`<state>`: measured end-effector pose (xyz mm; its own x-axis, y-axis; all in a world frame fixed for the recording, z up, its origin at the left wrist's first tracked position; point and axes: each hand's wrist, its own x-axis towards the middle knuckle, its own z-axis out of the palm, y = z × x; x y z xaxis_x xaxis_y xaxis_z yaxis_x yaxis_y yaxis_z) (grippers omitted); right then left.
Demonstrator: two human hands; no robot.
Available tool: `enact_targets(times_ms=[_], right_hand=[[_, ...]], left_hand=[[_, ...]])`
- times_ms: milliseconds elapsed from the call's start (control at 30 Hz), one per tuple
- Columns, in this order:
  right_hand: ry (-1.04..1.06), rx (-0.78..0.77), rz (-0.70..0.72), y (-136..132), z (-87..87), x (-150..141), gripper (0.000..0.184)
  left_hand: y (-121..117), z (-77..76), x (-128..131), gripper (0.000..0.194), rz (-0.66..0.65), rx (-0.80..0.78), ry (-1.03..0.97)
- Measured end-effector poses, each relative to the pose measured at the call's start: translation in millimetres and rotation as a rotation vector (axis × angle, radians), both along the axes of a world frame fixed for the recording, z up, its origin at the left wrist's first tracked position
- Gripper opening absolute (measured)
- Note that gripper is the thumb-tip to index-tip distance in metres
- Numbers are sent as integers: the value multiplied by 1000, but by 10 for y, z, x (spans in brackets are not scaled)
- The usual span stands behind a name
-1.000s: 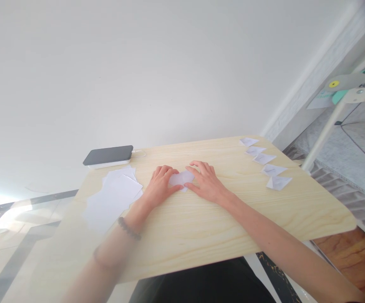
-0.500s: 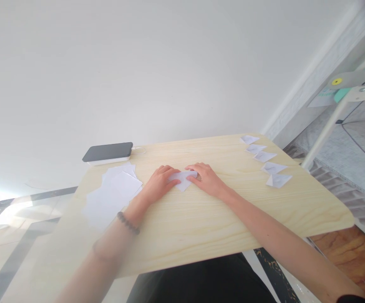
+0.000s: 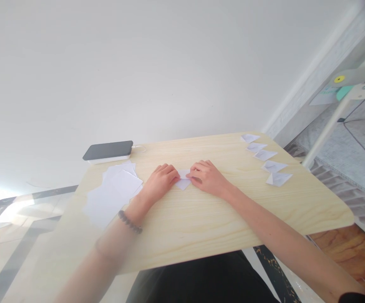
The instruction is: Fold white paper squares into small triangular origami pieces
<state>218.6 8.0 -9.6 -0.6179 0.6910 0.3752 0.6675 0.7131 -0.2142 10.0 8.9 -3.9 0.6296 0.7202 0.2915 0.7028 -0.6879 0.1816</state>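
Note:
Between my hands, a small folded sheet of white paper (image 3: 183, 184) lies on the wooden table, its lower corner pointing toward me. My left hand (image 3: 161, 182) pinches its left end, thumb and fingers together. At the right end, my right hand (image 3: 208, 178) grips the paper between thumb and fingertips. A flat band runs across the top of the paper, with a triangular tip below it. The ends of the paper are hidden under my fingers. A dark beaded bracelet (image 3: 129, 223) is on my left wrist.
Loose white paper sheets (image 3: 114, 191) overlap at the table's left. Behind them sits a dark-topped device (image 3: 108, 150) with a white cable. Several folded paper pieces (image 3: 279, 179) form a row along the right side. The table (image 3: 201, 235) stands against a wall; a white metal frame (image 3: 327, 130) rises at right.
My fingers have closed in on the paper's ends, and its upper edge now shows as a straight folded band. The view has shifted slightly; the other papers stay in place.

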Motion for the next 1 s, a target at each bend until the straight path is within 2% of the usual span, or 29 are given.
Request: enact_targets(times_ms=[167,367,500,633,767,833,1000], right_hand=[[-16,53,-9,-39,22,1,18],[-1,68,-72,-30,14,-16,22],[32,21,-103,8,-13,10,21],[120,-87,-93,51,-49,62,18],[196,-181,-56,77,-78,100,17],[210,-202,-41,79,-82,103,18],[221,-231,-29,64,-74,69,17]], left_hand=[[-79,104,-25,22,-43,2,84],[-103,167,-33,30,9,6,110],[-77,181,-65,30,62,-16,118],[-72,201,-74,27,99,-75,115],[-38,130,-95,23,171,-152,25],[-11,66,-122,20,154,-178,-35],[1,-32,-131,31,122,-116,-69]])
